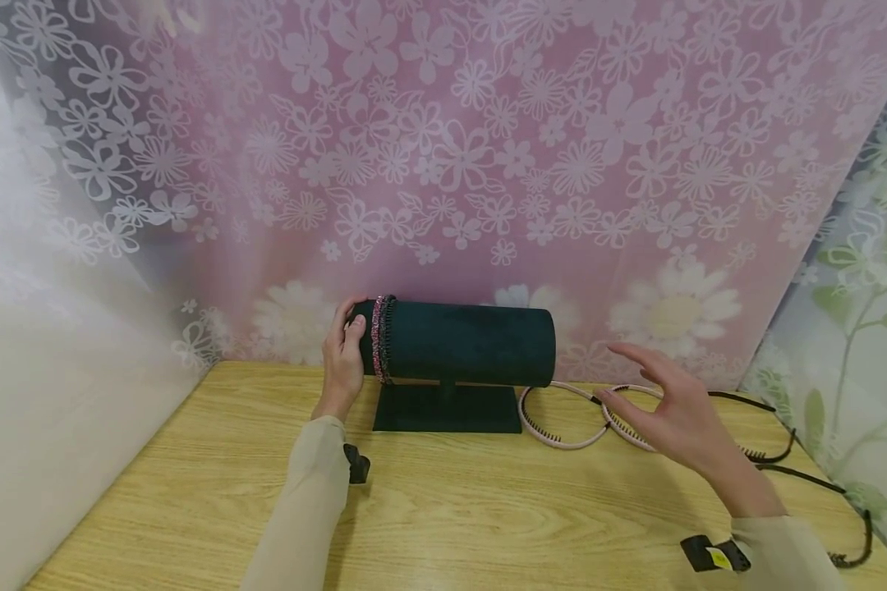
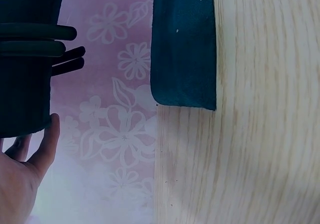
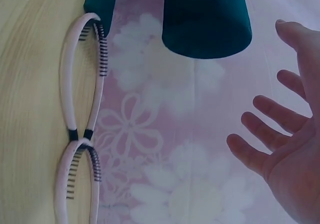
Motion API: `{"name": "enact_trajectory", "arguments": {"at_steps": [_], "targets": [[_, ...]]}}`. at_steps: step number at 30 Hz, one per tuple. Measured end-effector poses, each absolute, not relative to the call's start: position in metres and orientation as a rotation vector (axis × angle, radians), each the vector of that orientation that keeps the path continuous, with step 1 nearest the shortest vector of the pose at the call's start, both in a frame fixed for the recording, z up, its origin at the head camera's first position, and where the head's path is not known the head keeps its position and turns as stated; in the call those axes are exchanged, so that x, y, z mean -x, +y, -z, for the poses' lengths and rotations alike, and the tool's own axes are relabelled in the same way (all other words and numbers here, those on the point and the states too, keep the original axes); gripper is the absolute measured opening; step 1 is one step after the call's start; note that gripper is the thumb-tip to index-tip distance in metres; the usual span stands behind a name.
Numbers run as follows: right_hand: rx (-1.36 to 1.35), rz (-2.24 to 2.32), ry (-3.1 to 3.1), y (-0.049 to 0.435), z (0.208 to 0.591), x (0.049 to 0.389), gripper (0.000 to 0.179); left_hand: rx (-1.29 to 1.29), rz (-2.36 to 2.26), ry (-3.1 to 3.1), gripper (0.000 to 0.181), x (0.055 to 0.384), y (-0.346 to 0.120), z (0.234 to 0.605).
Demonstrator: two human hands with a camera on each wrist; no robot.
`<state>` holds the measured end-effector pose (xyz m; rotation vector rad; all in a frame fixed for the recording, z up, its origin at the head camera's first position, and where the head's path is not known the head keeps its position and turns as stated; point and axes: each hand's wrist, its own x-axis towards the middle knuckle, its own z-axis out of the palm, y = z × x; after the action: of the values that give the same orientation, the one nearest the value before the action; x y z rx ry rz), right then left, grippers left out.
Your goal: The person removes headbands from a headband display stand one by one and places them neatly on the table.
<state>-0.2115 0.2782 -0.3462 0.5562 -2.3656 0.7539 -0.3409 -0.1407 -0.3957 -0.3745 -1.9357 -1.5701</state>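
Note:
A dark green velvety headband stand [image 1: 473, 341], a horizontal roll on a flat base [image 1: 414, 410], stands at the table's back edge. Around the roll's left end sit a sparkly pink headband [image 1: 376, 341] and a dark toothed headband [image 1: 388, 341], side by side. My left hand [image 1: 342, 365] holds that end, thumb in front and fingers around the rim. In the left wrist view, its fingers [image 2: 48, 146] touch the roll's edge, with the headband tips nearby. Apart from the roll's right end, my right hand [image 1: 676, 414] hovers with spread fingers and holds nothing.
Pale pink toothed headbands [image 1: 562, 445] lie on the wooden table [image 1: 443, 517], right of the base and partly behind my right hand. Farther right lie dark headbands [image 1: 801, 474]. A pink flowered curtain [image 1: 473, 164] hangs directly behind the stand.

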Motion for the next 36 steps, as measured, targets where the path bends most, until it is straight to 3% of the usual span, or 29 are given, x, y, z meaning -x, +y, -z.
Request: {"name": "enact_trajectory", "arguments": {"at_steps": [23,36], "targets": [[-0.707,-0.821,-2.334,0.231,0.324,0.247,0.065,0.376,1.538,-1.968,0.043,0.340,-0.141,0.395],[-0.826,-0.736,-2.287,0.193,0.314,0.263,0.060,0.339,1.536,-2.112,0.043,0.336,-0.145,0.377]]}}
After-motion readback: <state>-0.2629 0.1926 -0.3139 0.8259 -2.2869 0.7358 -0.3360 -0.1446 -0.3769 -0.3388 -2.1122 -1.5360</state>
